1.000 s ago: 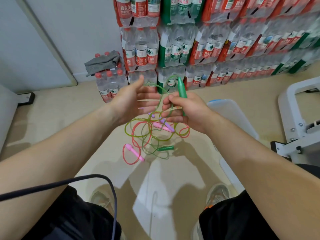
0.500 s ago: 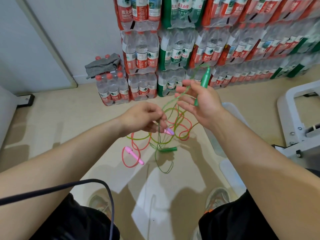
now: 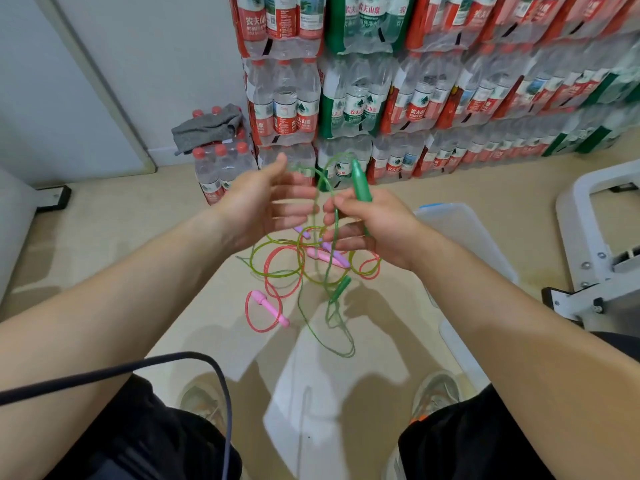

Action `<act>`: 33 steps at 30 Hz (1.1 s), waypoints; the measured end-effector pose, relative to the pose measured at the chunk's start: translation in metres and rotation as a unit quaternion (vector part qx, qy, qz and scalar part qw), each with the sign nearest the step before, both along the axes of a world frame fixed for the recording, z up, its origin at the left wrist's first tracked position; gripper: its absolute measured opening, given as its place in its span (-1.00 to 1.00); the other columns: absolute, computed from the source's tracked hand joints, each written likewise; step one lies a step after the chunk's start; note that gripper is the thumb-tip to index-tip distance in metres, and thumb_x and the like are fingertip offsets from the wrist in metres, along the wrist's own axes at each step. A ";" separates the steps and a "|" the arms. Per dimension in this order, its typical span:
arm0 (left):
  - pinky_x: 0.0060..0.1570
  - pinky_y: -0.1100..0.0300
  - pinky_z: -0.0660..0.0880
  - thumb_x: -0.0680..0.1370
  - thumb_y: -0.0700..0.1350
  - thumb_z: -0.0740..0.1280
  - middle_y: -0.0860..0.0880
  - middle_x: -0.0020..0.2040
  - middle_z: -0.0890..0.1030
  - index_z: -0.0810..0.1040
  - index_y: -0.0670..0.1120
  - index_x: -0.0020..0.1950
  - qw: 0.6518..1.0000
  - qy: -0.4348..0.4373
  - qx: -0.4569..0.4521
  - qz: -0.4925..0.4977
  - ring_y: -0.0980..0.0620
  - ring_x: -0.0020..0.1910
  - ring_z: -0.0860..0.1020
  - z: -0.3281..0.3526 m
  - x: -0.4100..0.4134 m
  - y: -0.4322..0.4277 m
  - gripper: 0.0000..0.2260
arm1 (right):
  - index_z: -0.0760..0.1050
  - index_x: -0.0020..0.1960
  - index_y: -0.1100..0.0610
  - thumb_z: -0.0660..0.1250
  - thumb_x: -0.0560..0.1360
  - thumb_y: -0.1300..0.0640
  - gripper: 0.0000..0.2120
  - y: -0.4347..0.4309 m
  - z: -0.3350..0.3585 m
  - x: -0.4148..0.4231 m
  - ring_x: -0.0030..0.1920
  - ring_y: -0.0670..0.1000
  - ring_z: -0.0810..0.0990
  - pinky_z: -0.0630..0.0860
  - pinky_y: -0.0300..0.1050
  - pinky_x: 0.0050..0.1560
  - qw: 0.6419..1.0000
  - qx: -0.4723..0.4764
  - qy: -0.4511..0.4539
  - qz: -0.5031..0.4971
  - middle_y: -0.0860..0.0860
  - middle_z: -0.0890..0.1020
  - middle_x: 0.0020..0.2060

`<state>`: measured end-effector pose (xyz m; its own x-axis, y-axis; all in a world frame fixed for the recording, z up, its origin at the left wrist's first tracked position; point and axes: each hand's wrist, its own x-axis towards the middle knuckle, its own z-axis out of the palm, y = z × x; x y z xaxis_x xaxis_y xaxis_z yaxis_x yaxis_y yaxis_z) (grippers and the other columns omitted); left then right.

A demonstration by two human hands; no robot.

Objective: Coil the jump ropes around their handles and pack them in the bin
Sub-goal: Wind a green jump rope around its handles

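**Green jump rope being wound onto its handle, above the tangle on the floor**

The right hand [image 3: 375, 225] clamps one green handle [image 3: 360, 181] upright, probably so it can serve as a spool. The left hand [image 3: 258, 202], close on its left but not touching it, is spread with straight fingers to guide the green cord [image 3: 335, 211] round. The second green handle [image 3: 341, 288] sits low by the pink jump rope [image 3: 268, 306]; whether it hangs or lies, I cannot tell. The clear bin [image 3: 460, 226] stands on the right.

Both arms reach forward, left hand [image 3: 258, 202] spread flat, right hand [image 3: 377, 223] gripping a green handle [image 3: 360, 181]
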<state>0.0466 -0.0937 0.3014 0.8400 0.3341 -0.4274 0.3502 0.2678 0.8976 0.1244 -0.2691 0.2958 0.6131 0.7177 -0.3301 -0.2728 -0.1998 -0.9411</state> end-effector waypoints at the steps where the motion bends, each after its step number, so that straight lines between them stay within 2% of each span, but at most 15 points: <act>1: 0.06 0.03 0.57 0.68 0.21 0.08 -0.06 0.03 0.71 0.58 -0.10 0.15 0.999 0.011 0.017 -0.046 -0.05 -0.05 0.70 -0.001 -0.002 -0.006 -0.55 | 0.54 -0.03 0.17 0.22 0.68 0.18 -0.83 0.001 0.001 0.001 -0.28 0.03 0.71 0.63 -0.17 -0.34 0.999 0.017 0.014 -0.023 0.04 0.64 -0.22; 3: 0.24 -0.03 0.49 0.66 0.22 0.12 -0.02 0.05 0.71 0.62 -0.01 0.14 0.989 0.015 0.065 -0.133 -0.14 0.03 0.68 -0.004 -0.007 -0.017 -0.60 | 0.54 -0.04 0.18 0.21 0.68 0.18 -0.81 0.005 0.005 0.002 -0.29 0.02 0.71 0.63 -0.15 -0.33 0.996 0.049 0.039 -0.059 0.04 0.64 -0.24; 6: 0.21 -0.04 0.49 0.65 0.12 0.24 -0.10 0.11 0.69 0.59 -0.04 0.25 0.965 0.011 0.140 -0.221 -0.17 0.15 0.65 -0.015 -0.013 -0.030 -0.68 | 0.54 -0.04 0.20 0.19 0.69 0.20 -0.80 0.008 0.008 0.006 -0.23 0.07 0.70 0.68 -0.05 -0.19 0.987 0.096 0.067 -0.106 0.05 0.64 -0.27; 9: 0.15 -0.06 0.53 0.63 -0.06 0.34 -0.24 0.03 0.68 0.54 -0.23 0.16 0.966 0.010 0.177 -0.187 -0.16 0.04 0.68 -0.023 -0.014 -0.037 -0.75 | 0.53 -0.01 0.20 0.18 0.69 0.20 -0.82 0.007 0.010 0.009 -0.18 0.07 0.73 0.69 -0.06 -0.18 0.982 0.112 0.068 -0.137 0.04 0.65 -0.27; 12: -0.08 0.06 0.55 0.61 -0.12 0.37 -0.20 -0.08 0.72 0.57 -0.23 0.00 0.946 0.011 0.262 -0.189 -0.09 -0.15 0.70 -0.025 -0.014 -0.033 -0.84 | 0.52 0.00 0.18 0.19 0.69 0.19 -0.84 0.005 0.009 0.016 -0.13 0.06 0.74 0.65 -0.12 -0.23 0.972 0.121 0.055 -0.194 0.08 0.67 -0.15; 14: -0.17 0.15 0.52 0.64 -0.11 0.34 -0.16 -0.14 0.72 0.59 -0.22 -0.07 0.936 0.019 0.279 -0.213 0.03 -0.27 0.64 -0.019 -0.015 -0.030 -0.81 | 0.51 0.02 0.18 0.19 0.69 0.19 -0.85 0.002 0.008 0.023 -0.11 0.05 0.74 0.67 -0.10 -0.18 0.960 0.117 0.041 -0.251 0.11 0.65 -0.07; 16: -0.18 0.17 0.55 0.67 -0.10 0.28 -0.16 -0.16 0.70 0.59 -0.21 -0.05 0.950 0.013 0.223 -0.220 0.06 -0.32 0.61 -0.009 -0.015 -0.027 -0.79 | 0.50 0.10 0.18 0.21 0.69 0.17 -0.88 -0.001 0.004 0.029 -0.07 0.06 0.73 0.69 -0.07 -0.10 0.951 0.100 0.039 -0.291 0.09 0.67 -0.01; 18: -0.18 0.15 0.63 0.67 -0.11 0.25 -0.16 -0.14 0.70 0.57 -0.18 -0.04 0.974 -0.012 0.137 -0.178 0.01 -0.30 0.66 0.000 -0.013 -0.026 -0.81 | 0.51 0.22 0.14 0.26 0.66 0.10 -0.81 -0.004 -0.001 0.031 0.00 0.07 0.73 0.68 -0.01 -0.03 0.960 0.050 0.047 -0.270 0.05 0.70 0.05; 21: -0.19 0.17 0.66 0.68 -0.10 0.22 -0.08 -0.14 0.71 0.53 -0.11 -0.04 0.995 -0.049 0.022 -0.082 -0.02 -0.19 0.72 0.009 -0.007 -0.020 -0.83 | 0.60 0.22 0.08 0.26 0.62 0.02 -0.75 -0.005 -0.004 0.018 0.05 0.05 0.70 0.57 -0.01 0.10 0.994 -0.050 0.049 -0.085 -0.01 0.74 0.04; 23: -0.19 0.20 0.67 0.69 -0.10 0.21 -0.05 -0.15 0.72 0.52 -0.11 -0.04 0.997 -0.064 -0.033 -0.016 -0.01 -0.15 0.72 0.011 -0.003 -0.013 -0.82 | 0.62 0.12 0.09 0.21 0.65 0.02 -0.75 -0.002 -0.002 0.005 0.01 0.04 0.69 0.50 -0.03 0.07 0.996 -0.071 0.047 0.033 0.00 0.74 -0.01; 25: -0.20 0.22 0.66 0.70 -0.08 0.19 -0.03 -0.18 0.72 0.51 -0.10 -0.05 0.994 -0.070 -0.067 0.045 0.03 -0.16 0.72 0.012 0.000 -0.005 -0.81 | 0.62 0.07 0.13 0.22 0.66 0.03 -0.76 0.001 -0.002 -0.003 0.00 0.07 0.67 0.48 -0.03 0.06 0.993 -0.081 -0.003 0.091 0.06 0.73 -0.05; 27: -0.22 0.24 0.65 0.70 -0.07 0.18 -0.02 -0.22 0.72 0.50 -0.09 -0.06 0.989 -0.072 -0.081 0.096 0.05 -0.19 0.72 0.011 0.002 0.002 -0.79 | 0.62 0.05 0.19 0.27 0.65 0.10 -0.79 0.002 -0.003 -0.006 -0.07 0.08 0.66 0.52 -0.02 -0.01 0.988 -0.094 -0.063 0.103 0.08 0.71 -0.11; 29: -0.19 0.22 0.66 0.71 -0.04 0.17 -0.02 -0.21 0.72 0.50 -0.10 -0.04 0.987 -0.069 -0.075 0.124 0.05 -0.18 0.72 0.008 0.002 0.006 -0.78 | 0.60 0.00 0.19 0.27 0.65 0.16 -0.83 0.003 -0.004 -0.005 -0.16 0.08 0.68 0.59 -0.04 -0.12 0.991 -0.083 -0.075 0.077 0.07 0.68 -0.18; 31: -0.17 0.17 0.66 0.70 0.07 0.15 -0.04 -0.15 0.73 0.52 -0.13 0.05 0.993 -0.046 -0.049 0.093 0.01 -0.13 0.72 0.005 0.000 0.004 -0.70 | 0.56 -0.02 0.18 0.25 0.66 0.18 -0.86 0.003 -0.002 -0.003 -0.25 0.05 0.71 0.64 -0.09 -0.21 0.998 -0.041 -0.044 0.025 0.06 0.66 -0.22; 33: -0.10 0.11 0.63 0.68 0.18 0.10 -0.04 -0.07 0.73 0.54 -0.12 0.12 1.000 -0.010 -0.019 0.009 -0.02 -0.08 0.71 0.001 -0.003 -0.003 -0.59 | 0.54 0.00 0.19 0.24 0.66 0.19 -0.86 0.005 0.002 -0.001 -0.29 0.04 0.72 0.64 -0.16 -0.32 1.000 0.005 -0.005 -0.030 0.05 0.67 -0.25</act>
